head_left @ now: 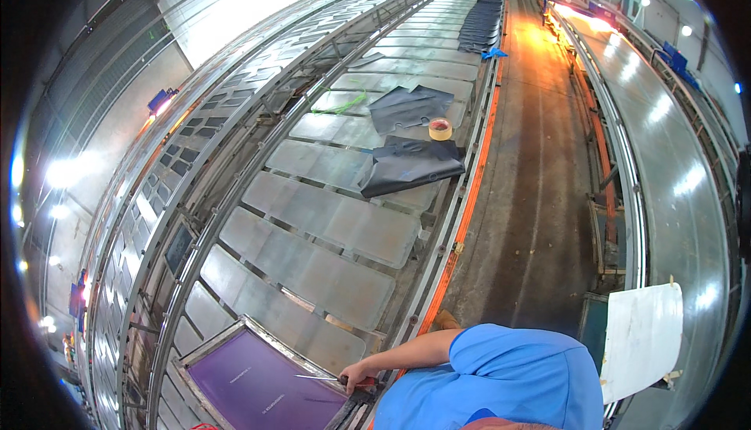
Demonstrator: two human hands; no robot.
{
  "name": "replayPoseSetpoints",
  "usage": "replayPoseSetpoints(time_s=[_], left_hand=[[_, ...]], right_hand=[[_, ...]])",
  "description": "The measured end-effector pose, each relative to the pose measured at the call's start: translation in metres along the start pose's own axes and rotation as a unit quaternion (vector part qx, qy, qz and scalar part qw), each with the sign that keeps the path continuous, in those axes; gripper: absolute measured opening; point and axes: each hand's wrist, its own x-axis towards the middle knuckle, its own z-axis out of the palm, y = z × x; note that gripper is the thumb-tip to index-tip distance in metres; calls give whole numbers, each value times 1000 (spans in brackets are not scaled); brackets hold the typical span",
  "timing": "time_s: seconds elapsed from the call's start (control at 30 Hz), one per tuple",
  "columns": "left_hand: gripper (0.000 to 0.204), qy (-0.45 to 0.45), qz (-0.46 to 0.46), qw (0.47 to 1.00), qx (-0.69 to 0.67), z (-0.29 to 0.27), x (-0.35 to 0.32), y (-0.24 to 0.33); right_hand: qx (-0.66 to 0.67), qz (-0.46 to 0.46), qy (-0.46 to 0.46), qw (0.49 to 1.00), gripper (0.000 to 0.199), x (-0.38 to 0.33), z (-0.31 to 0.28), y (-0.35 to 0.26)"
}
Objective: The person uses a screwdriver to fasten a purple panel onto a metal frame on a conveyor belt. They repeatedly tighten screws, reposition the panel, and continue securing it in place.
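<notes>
My right hand [357, 375] is closed around a red-handled tool [317, 377] with a thin, light metal blade. I cannot make out its exact kind. The blade points left over the near right corner of a framed purple printing screen [250, 379]. The screen lies at a slant across the near end of the long table, with small pale print marks on its mesh. My bare forearm reaches in from a blue sleeve on the right, and my hand is at the frame's right edge. My left hand does not show.
Flat metal panels [328, 226] line the table, edged by an orange rail [469, 211]. Farther up lie dark sheets [415, 165], a tape roll [440, 129] and green string [342, 104]. A white board [641, 340] stands at right. Glowing heaters [583, 19] sit over the right-hand table.
</notes>
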Motion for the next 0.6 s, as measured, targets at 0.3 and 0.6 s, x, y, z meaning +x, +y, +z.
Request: replayPoseSetpoints(time_s=[0.3,0.6], left_hand=[[37,44,-14,994,-100,108,40,-82],[38,84,78,965,-234,257,85,-194]], right_hand=[[-155,-116,236,952,55,-87,-31,-36],[-271,-136,439,846,60,-191,-96,-47]])
